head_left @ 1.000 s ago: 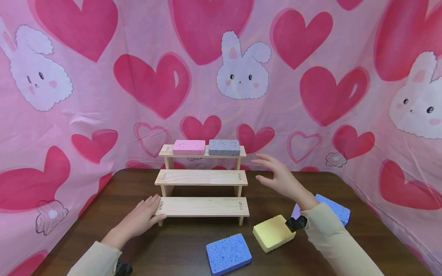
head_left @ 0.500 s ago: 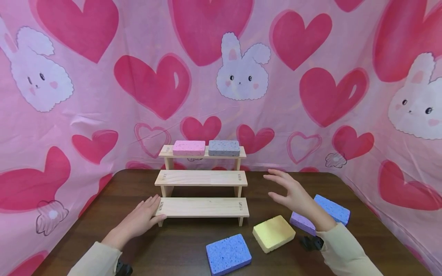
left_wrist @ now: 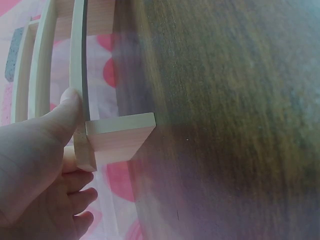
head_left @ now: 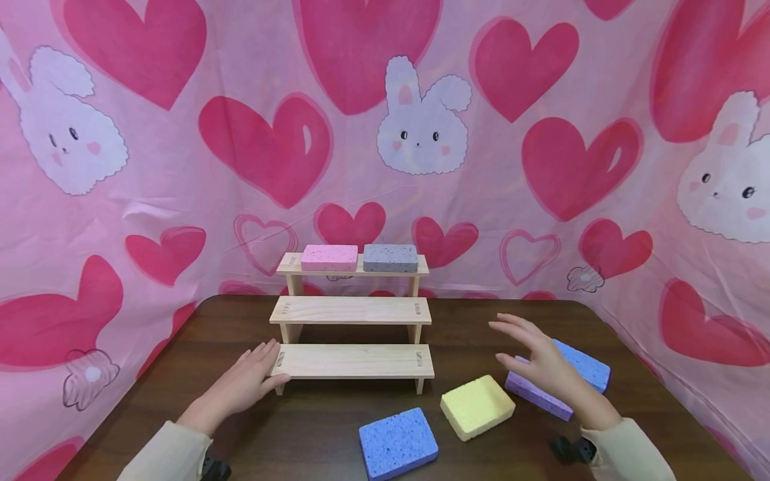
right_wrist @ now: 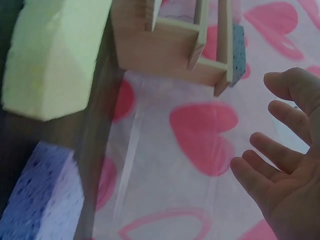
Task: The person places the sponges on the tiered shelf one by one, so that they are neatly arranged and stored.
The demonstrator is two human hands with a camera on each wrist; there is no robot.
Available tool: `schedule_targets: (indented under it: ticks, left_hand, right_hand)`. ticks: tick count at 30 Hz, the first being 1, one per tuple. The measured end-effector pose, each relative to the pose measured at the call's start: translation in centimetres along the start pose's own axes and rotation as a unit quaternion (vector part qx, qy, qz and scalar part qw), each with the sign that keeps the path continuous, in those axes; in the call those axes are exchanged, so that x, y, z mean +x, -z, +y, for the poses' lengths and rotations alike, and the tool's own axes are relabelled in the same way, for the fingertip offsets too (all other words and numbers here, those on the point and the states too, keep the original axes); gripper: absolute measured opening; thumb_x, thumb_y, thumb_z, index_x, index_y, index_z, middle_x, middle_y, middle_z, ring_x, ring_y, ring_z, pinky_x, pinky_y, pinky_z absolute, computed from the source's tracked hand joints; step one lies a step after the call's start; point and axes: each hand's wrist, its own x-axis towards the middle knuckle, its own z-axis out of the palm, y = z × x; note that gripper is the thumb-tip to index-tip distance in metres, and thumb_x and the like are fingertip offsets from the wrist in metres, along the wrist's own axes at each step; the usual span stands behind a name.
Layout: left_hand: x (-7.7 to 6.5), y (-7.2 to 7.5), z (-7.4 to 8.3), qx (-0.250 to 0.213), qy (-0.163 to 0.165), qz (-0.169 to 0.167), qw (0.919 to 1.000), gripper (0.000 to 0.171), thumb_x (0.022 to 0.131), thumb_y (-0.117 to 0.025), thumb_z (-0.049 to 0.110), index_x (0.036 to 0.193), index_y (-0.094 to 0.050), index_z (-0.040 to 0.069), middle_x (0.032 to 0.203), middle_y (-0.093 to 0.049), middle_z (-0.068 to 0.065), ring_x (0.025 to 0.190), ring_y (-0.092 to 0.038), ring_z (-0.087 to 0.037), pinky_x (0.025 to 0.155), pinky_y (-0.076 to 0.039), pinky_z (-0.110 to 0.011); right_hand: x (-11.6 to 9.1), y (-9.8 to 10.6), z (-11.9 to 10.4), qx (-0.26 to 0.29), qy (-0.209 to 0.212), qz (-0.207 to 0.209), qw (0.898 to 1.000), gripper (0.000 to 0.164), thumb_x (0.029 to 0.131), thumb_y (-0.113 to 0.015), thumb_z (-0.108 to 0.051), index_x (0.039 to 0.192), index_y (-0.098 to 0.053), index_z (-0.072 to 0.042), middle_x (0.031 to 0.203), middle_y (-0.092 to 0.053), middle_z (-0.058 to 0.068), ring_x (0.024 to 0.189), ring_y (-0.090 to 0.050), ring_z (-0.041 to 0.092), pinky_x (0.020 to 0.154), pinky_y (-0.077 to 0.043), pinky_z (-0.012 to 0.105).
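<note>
A three-step wooden shelf (head_left: 355,361) stands on the table. My left hand (head_left: 240,381) grips the left end of its lowest step, with the thumb (left_wrist: 69,107) against the edge and the other fingers curled round the end. A pink sponge (head_left: 329,258) and a grey sponge (head_left: 390,258) lie side by side on the top step. My right hand (head_left: 541,361) is raised, fingers spread and holding nothing, above a purple sponge (head_left: 538,397). It partly hides that sponge and a blue sponge (head_left: 582,365) behind it. In the right wrist view the palm (right_wrist: 295,200) is bare.
A yellow sponge (head_left: 478,406) lies on the brown table (head_left: 289,441), right of the shelf. Nearer the front is another blue sponge (head_left: 399,443). A pink cloth (head_left: 355,180) with hearts and rabbits hangs behind and at both sides.
My right hand has moved right and down, away from the shelf and over the purple sponge. The left hand and the sponges have stayed in place.
</note>
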Motion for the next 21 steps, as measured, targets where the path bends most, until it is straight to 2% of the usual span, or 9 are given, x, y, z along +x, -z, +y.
schedule_targets:
  ticks: [3, 7, 10, 14, 19, 21]
  left_hand:
    - [0.0, 0.0, 0.0, -0.002, 0.003, -0.003, 1.0000, 0.069, 0.085, -0.064, 0.034, 0.128, -0.042, -0.015, 0.131, -0.040, -0.032, 0.123, -0.035, -0.047, 0.100, -0.025, -0.058]
    - [0.0, 0.0, 0.1, -0.001, 0.005, -0.006, 1.0000, 0.069, 0.085, -0.064, 0.034, 0.128, -0.042, -0.015, 0.132, -0.040, -0.032, 0.123, -0.035, -0.047, 0.100, -0.025, -0.058]
    - [0.0, 0.0, 0.0, 0.002, 0.004, -0.004, 1.0000, 0.069, 0.086, -0.064, 0.034, 0.128, -0.042, -0.015, 0.131, -0.040, -0.032, 0.123, -0.035, -0.047, 0.100, -0.025, -0.058]
    - [0.0, 0.0, 0.0, 0.003, 0.001, -0.001, 1.0000, 0.068, 0.086, -0.064, 0.034, 0.128, -0.042, -0.015, 0.131, -0.041, -0.032, 0.122, -0.035, -0.047, 0.100, -0.025, -0.058]
    - [0.0, 0.0, 0.0, 0.000, 0.004, -0.003, 1.0000, 0.069, 0.085, -0.064, 0.034, 0.128, -0.042, -0.015, 0.132, -0.040, -0.032, 0.123, -0.035, -0.047, 0.100, -0.025, -0.058]
    - [0.0, 0.0, 0.1, 0.000, 0.004, -0.004, 1.0000, 0.069, 0.085, -0.064, 0.034, 0.128, -0.042, -0.015, 0.132, -0.040, -0.032, 0.123, -0.035, -0.047, 0.100, -0.025, -0.058]
  right_hand:
    - [-0.8, 0.3, 0.5, -0.006, -0.006, 0.000, 1.000, 0.054, 0.072, -0.076, 0.000, 0.122, -0.057, -0.007, 0.128, -0.048, 0.011, 0.115, -0.045, 0.031, 0.081, -0.047, 0.046]
    - [-1.7, 0.7, 1.1, -0.015, -0.030, -0.005, 0.999, 0.054, 0.073, -0.076, -0.001, 0.123, -0.056, -0.006, 0.128, -0.048, 0.011, 0.115, -0.045, 0.024, 0.079, -0.048, 0.046]
    - [-2.4, 0.9, 1.6, -0.013, -0.047, -0.010, 0.999, 0.053, 0.073, -0.075, -0.002, 0.122, -0.056, -0.006, 0.127, -0.049, 0.011, 0.116, -0.044, 0.020, 0.086, -0.045, 0.030]
    - [-3.3, 1.1, 2.2, -0.002, -0.056, -0.008, 0.998, 0.050, 0.074, -0.075, -0.004, 0.121, -0.057, -0.003, 0.125, -0.050, 0.015, 0.114, -0.045, 0.023, 0.086, -0.031, 0.009]
    - [-4.6, 1.2, 3.2, -0.006, -0.081, -0.009, 0.997, 0.051, 0.072, -0.078, -0.006, 0.119, -0.058, -0.002, 0.122, -0.051, 0.016, 0.112, -0.046, 0.021, 0.084, -0.032, 0.008]
    - [-5.1, 1.2, 3.6, -0.009, -0.095, -0.015, 0.995, 0.052, 0.071, -0.078, -0.007, 0.118, -0.058, -0.001, 0.123, -0.051, 0.017, 0.112, -0.046, 0.023, 0.085, -0.038, 0.015]
